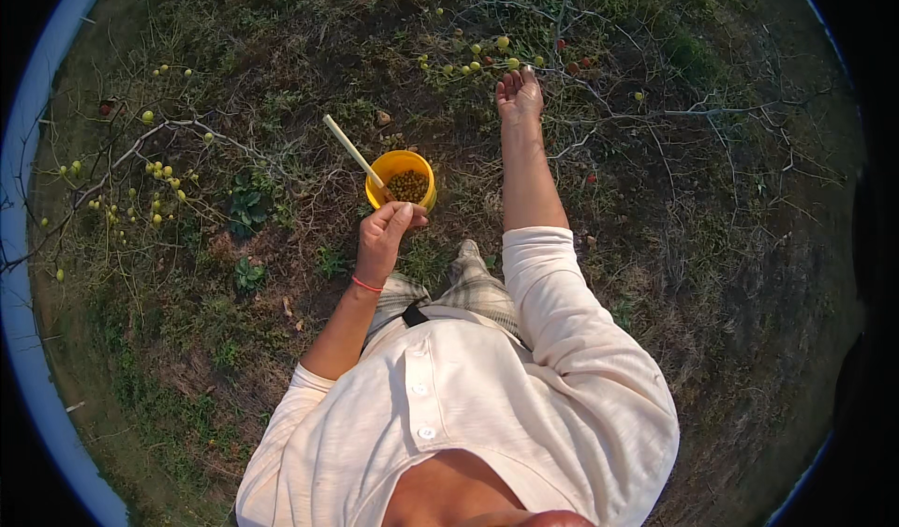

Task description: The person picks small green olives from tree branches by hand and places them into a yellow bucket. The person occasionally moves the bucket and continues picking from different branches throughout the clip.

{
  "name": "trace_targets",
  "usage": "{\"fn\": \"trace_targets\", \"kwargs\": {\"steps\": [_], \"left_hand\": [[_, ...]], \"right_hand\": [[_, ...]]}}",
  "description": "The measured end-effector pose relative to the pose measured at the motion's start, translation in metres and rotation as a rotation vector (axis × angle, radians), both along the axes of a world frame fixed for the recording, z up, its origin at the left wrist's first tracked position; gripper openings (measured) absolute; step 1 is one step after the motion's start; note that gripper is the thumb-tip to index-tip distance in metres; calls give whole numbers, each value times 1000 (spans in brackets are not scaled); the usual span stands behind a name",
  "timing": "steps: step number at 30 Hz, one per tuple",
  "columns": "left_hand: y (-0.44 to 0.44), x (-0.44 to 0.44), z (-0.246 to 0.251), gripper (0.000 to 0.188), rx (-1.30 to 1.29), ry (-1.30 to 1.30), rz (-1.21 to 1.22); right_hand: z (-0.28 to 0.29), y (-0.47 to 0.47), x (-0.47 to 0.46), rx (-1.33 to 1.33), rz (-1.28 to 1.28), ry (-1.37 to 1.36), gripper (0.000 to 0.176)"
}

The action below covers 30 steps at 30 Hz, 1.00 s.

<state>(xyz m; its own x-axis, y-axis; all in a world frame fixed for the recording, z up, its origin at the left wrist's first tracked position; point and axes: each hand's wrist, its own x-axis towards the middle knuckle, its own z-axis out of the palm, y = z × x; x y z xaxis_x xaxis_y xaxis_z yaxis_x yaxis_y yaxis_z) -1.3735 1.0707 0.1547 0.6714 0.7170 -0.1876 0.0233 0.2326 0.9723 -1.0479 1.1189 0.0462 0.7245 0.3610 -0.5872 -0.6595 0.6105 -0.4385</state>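
My right hand (520, 97) reaches out at the upper middle, its fingers curled at a thorny branch (590, 92). The fingertips are right by a yellow-green round fruit (513, 64); what lies between them is hidden. My left hand (386, 236), with a red band at its wrist, is at the near rim of a yellow bucket (400, 158). Its thumb and forefinger are close together. Many small greenish-brown fruits (409, 186) lie inside the bucket. A pale stick (351, 149) slants over the bucket's left rim, its lower end near my left fingers; I cannot tell whether they grip it.
Another branch (133, 149) with several yellow-green fruits (160, 170) arches in from the left. Red fruits (585, 62) sit near the right-hand branch. Dry grass (674, 246) and low weeds (247, 274) cover the ground. My shoe (468, 247) is just below the bucket.
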Motion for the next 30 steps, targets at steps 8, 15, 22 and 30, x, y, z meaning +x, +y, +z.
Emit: {"fn": "trace_targets", "kwargs": {"steps": [8,15,22,30], "left_hand": [[31,42,38,24,136,-17,-120],[91,161,92,23,423,-101,-292],[87,273,75,37,662,695,-731],[70,304,9,39,268,740,-523]], "right_hand": [[6,16,0,-50,-191,58,12],[3,-14,-28,-300,-7,-159,15],[-7,-52,-53,-457,53,-308,20],[-3,-69,-64,-572,100,-423,21]]}}
